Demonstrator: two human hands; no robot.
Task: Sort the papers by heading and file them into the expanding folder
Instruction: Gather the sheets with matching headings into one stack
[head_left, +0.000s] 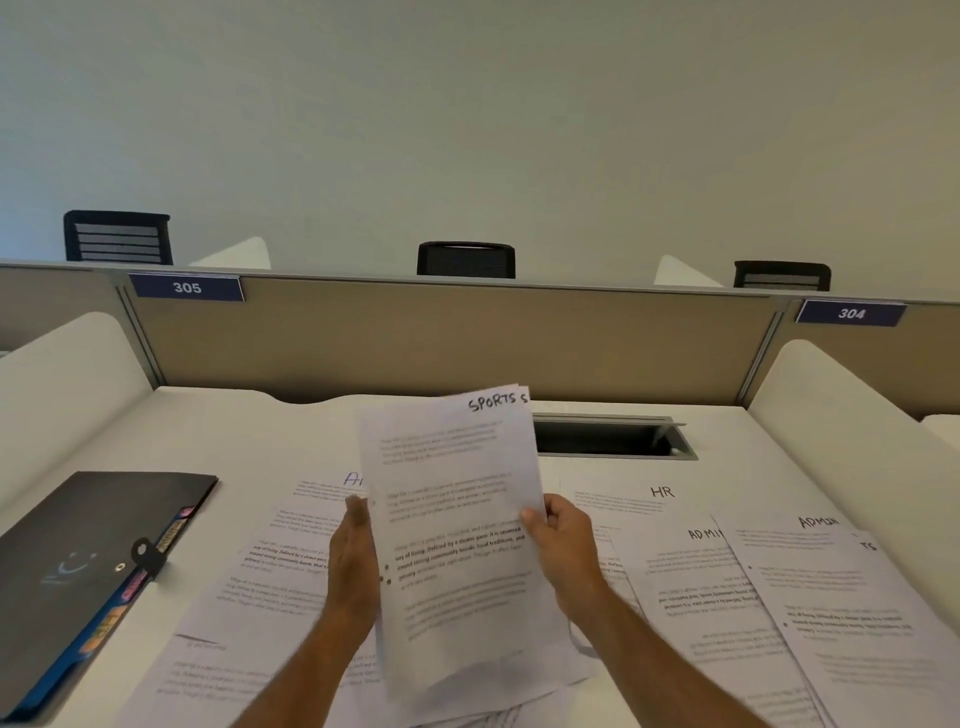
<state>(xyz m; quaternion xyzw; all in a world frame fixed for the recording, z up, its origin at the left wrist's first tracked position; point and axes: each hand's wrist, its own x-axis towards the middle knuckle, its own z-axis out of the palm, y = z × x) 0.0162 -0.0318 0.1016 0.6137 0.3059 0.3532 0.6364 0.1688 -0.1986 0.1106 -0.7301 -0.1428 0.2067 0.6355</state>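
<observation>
Gripping a lifted SPORTS stack (457, 525) by its side edges, both hands, left (353, 566) and right (563, 551), seem mid-sorting; next, likely carrying it to the closed expanding folder (88, 566) beyond the left hand.

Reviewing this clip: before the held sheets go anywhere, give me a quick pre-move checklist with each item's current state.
1. Heading readable: ok, the SPORTS stack shows its heading.
2. Grip secure: ok, left hand and right hand hold its edges.
3. All held sheets share the heading: cannot tell.
4. Expanding folder open: not ok, lying closed at left.
5. Other piles kept apart: not ok, HR sheet and ADMIN sheets overlap.
</observation>
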